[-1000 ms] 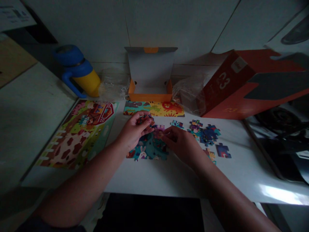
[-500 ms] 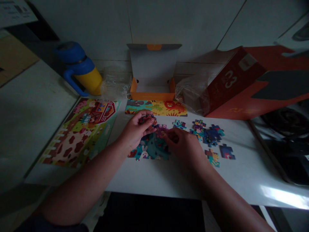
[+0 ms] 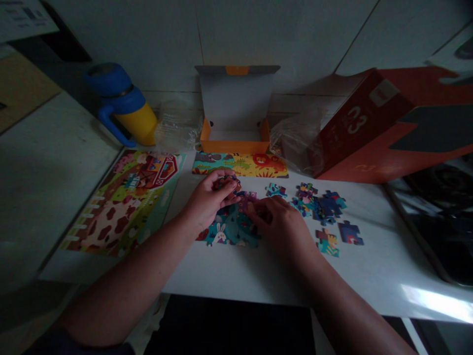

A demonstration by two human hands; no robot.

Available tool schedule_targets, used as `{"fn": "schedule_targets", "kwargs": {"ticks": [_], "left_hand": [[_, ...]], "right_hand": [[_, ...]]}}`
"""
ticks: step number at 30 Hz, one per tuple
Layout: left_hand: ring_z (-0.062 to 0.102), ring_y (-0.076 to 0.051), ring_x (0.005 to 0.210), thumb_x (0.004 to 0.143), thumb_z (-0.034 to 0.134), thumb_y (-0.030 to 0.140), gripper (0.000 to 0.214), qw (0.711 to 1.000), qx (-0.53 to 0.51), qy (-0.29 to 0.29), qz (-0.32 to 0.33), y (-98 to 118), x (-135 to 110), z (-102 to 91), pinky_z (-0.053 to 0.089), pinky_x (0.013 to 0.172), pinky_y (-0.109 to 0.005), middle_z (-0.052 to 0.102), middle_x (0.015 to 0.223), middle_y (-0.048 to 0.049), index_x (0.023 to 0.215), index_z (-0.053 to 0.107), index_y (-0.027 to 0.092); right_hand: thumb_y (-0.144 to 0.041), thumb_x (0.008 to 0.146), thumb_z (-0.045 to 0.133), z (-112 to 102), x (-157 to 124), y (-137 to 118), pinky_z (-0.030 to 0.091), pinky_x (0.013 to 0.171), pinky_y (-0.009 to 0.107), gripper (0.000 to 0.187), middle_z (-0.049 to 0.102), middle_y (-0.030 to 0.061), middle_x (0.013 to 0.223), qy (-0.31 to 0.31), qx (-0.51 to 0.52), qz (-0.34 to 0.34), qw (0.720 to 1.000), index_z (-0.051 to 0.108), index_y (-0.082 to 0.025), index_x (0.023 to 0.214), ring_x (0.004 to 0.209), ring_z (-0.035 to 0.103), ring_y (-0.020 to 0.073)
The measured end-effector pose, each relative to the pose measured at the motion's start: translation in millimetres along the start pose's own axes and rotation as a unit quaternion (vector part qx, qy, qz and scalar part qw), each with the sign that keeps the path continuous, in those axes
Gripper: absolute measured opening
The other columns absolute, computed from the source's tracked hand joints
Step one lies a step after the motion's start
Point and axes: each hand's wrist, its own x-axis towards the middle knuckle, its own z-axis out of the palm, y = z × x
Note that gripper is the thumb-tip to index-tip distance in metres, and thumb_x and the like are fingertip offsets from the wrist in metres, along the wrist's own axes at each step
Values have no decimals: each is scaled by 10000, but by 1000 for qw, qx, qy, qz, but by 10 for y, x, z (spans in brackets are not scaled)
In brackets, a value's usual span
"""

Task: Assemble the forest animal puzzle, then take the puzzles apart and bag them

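A partly joined jigsaw puzzle (image 3: 236,229) with a white rabbit and teal shapes lies on the white table in front of me. Above its left part, my left hand (image 3: 214,195) is closed on a dark puzzle piece (image 3: 233,183) with reddish-brown patches. My right hand (image 3: 279,219) is curled at the puzzle's upper right, its thumb and fingertips pinching the edge of a purple puzzle piece (image 3: 247,198). Both hands cover parts of the puzzle. Loose puzzle pieces (image 3: 328,207) lie to the right, several of them overlapping.
A farm puzzle (image 3: 121,207) lies at left, a lion-and-crocodile puzzle strip (image 3: 240,165) at the back. Behind stand an open orange box (image 3: 234,146), clear plastic bags (image 3: 297,145), a blue-yellow bottle (image 3: 136,118) and a large red box (image 3: 369,133). A black stove (image 3: 439,222) borders the right.
My right hand's fingertips have shifted slightly left and down against the purple piece. My left hand keeps its hold and place. The view has shifted very slightly.
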Motion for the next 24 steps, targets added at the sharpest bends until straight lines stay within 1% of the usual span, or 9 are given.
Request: {"fn": "schedule_targets", "kwargs": {"ticks": [2,5,7,9,11,13,16,20,24], "left_hand": [[715,-161,912,844,835,209,326,1000,-2,3,-1,-2,9,-8,668,752,-305,711,996,-23,1122,664,212],[713,-155,894,823,857,218,351,1000,-7,7,-3,3,16,-13,670,751,-308,711,1016,-22,1117,667,214],[710,-150,871,814,874,242,371,1000,-11,-1,-5,16,0,-5,668,745,-307,712,994,-17,1120,664,218],[711,-158,882,809,887,259,390,999,-21,-21,-14,34,-39,16,670,748,-319,703,973,-9,1125,662,227],[724,-185,937,812,892,269,397,997,-34,-64,-41,47,-94,41,674,784,-362,695,978,-8,1135,663,239],[738,-213,978,823,888,277,383,988,-35,-124,-89,43,-149,60,665,846,-419,701,1008,-21,1137,671,248],[750,-215,984,833,883,275,349,974,-6,-179,-141,5,-192,62,636,898,-418,716,1059,-43,1123,690,249],[755,-208,985,847,871,262,326,976,10,-173,-134,-40,-169,32,619,891,-375,722,1058,-42,1126,703,251],[770,-213,961,835,880,256,320,978,-5,-155,-138,-19,-147,29,612,876,-358,738,1038,-43,1099,699,241]], "right_hand": [[-368,1009,641,-78,-12,53,528,756,353,176,725,92,994,17,-5,-17,1000,734,-220,1032,834,691,228],[-347,996,656,-217,-46,217,551,919,442,185,734,118,1129,32,-45,-69,996,729,-229,1118,1039,699,292],[-348,964,699,-278,-80,351,533,1008,517,236,740,128,1210,11,-63,-111,992,725,-234,1169,1148,675,328],[-350,931,739,-301,-113,465,526,1034,559,321,736,135,1280,-21,-69,-137,988,718,-237,1231,1195,665,344],[-341,926,744,-301,-132,532,527,1037,571,360,733,130,1311,-42,-72,-144,986,708,-250,1272,1218,664,345],[-321,942,726,-298,-132,549,535,1025,560,340,744,113,1287,-64,-77,-141,985,702,-266,1277,1206,671,337],[-285,951,715,-319,-112,518,554,989,526,300,758,96,1224,-85,-80,-135,984,700,-264,1250,1140,687,323],[-236,964,693,-389,-124,499,561,981,505,280,747,112,1210,-91,-80,-149,981,693,-240,1244,1111,685,312],[-240,946,706,-458,-187,564,556,1001,508,339,730,115,1226,-87,-82,-164,979,678,-253,1283,1136,672,309]]}}
